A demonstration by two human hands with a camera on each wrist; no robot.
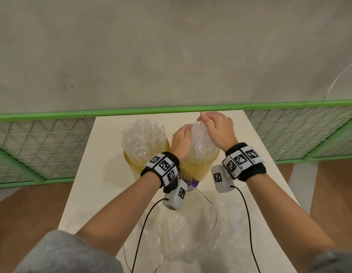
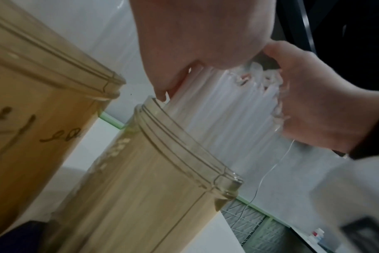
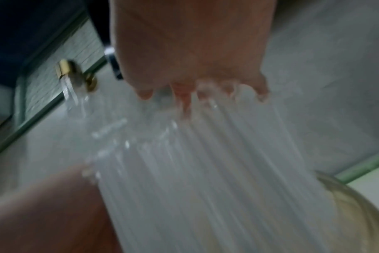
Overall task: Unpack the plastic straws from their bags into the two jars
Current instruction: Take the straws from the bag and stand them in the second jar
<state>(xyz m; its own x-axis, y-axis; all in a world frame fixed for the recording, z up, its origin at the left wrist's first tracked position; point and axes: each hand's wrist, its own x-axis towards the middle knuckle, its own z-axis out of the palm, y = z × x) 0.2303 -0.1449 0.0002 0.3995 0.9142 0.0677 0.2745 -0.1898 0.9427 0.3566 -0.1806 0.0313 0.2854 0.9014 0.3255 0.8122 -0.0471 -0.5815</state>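
Spread fingertips [image 3: 144, 95] of the right hand [image 1: 218, 131] curl over the top ends of the straws [image 1: 200, 138], the left hand [image 1: 181, 138] wraps the bundle's side, and it stands in the right jar [image 1: 198, 166] beside the full left jar [image 1: 131, 164] on a white table [image 1: 88, 184], empty bags [image 1: 183, 229] nearer.

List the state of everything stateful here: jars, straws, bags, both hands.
left jar, upright, lid off, packed with straws.
right jar, upright, lid off.
straw bundle, standing in the right jar, upper part sticking out.
left hand, cupped round the bundle's side.
right hand, fingers curled over the bundle's top.
bags, crumpled on the table, near end.
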